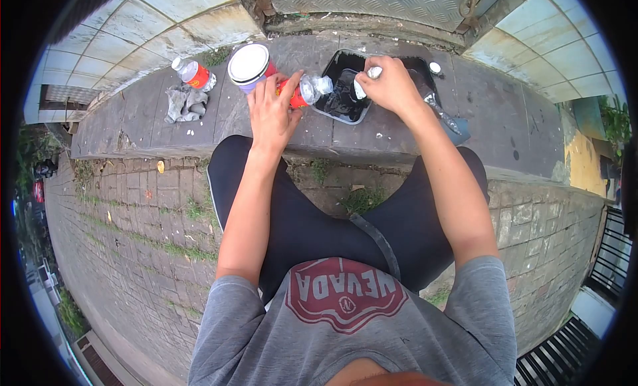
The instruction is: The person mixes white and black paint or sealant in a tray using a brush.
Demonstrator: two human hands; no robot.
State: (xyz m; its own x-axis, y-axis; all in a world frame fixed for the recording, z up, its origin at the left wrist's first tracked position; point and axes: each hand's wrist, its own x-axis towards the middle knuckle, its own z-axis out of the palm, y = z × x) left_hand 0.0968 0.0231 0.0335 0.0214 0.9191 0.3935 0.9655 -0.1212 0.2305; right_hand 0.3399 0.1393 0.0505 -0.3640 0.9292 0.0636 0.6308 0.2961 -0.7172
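Note:
My left hand (271,111) grips a crushed clear plastic bottle with a red label (307,91), lying on its side on the concrete step, its neck pointing at a black tray (345,60). My right hand (392,87) is over the tray, closed on a small white object (373,73) that looks like a bottle cap. The tray holds dark wet liquid.
A white-lidded tub (249,64) stands just left of my left hand. Farther left lie another red-labelled bottle (193,73) and a grey rag (185,102). A white cap (435,68) sits by the tray's right edge. My knees rest against the step; brick paving lies below.

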